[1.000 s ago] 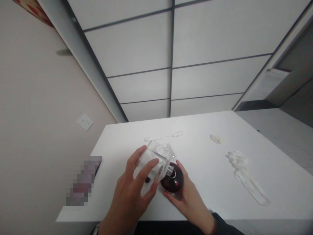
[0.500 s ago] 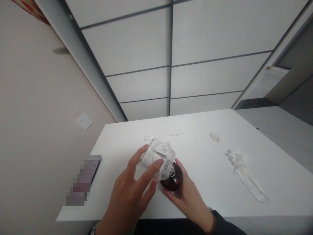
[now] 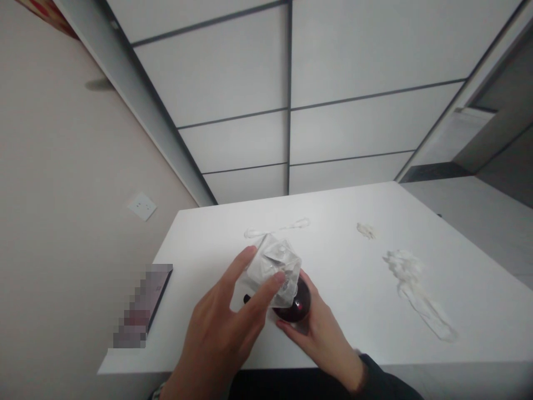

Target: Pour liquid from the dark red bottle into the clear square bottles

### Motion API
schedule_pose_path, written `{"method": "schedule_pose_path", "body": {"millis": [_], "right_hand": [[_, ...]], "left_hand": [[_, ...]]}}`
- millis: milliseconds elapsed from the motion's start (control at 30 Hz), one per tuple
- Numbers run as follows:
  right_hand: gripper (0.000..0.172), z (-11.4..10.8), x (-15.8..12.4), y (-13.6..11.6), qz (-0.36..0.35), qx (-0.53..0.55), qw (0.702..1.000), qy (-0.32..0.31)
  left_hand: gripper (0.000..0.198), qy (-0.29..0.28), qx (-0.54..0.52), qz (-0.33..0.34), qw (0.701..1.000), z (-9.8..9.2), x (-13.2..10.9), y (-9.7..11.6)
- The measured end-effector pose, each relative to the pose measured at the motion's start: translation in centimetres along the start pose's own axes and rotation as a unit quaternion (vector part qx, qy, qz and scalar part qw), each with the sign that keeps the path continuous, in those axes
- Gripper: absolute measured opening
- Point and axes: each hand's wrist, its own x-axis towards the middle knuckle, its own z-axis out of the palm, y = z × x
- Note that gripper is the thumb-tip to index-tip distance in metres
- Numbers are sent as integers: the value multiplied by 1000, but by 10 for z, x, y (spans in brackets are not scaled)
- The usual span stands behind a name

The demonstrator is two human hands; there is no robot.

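Observation:
My left hand (image 3: 227, 311) grips a crumpled clear plastic package (image 3: 272, 258), its thumb pressed on the near face and the fingers at the left side. The package sits tilted just above a glossy, dark red round object (image 3: 303, 300) and covers part of its top; whether the two touch I cannot tell. My right hand (image 3: 322, 325) is wrapped round the dark red object from the right. A small black tip (image 3: 246, 298) shows beside my left hand; the rest of it is hidden.
Beyond my hands, a thin clear plastic strip (image 3: 277, 228) lies on the white table (image 3: 333, 222). On the right are a small crumpled scrap (image 3: 366, 230) and a long crumpled plastic wrapper (image 3: 416, 291). A pixelated flat item (image 3: 144, 311) lies near the left edge.
My left hand and the plastic package have shifted slightly, covering the metal ring seen on the dark red object. The black tip has come into sight. My right hand has barely moved.

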Motion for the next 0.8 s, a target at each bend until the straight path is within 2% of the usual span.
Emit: {"method": "schedule_pose_path", "body": {"millis": [200, 800], "right_hand": [[94, -2, 1, -3, 5, 8, 1000, -5], [96, 2, 0, 2, 2, 20, 1000, 1]], "left_hand": [[59, -4, 15, 11, 1000, -1, 1, 1], [61, 15, 27, 52, 998, -4, 5, 4]]}}
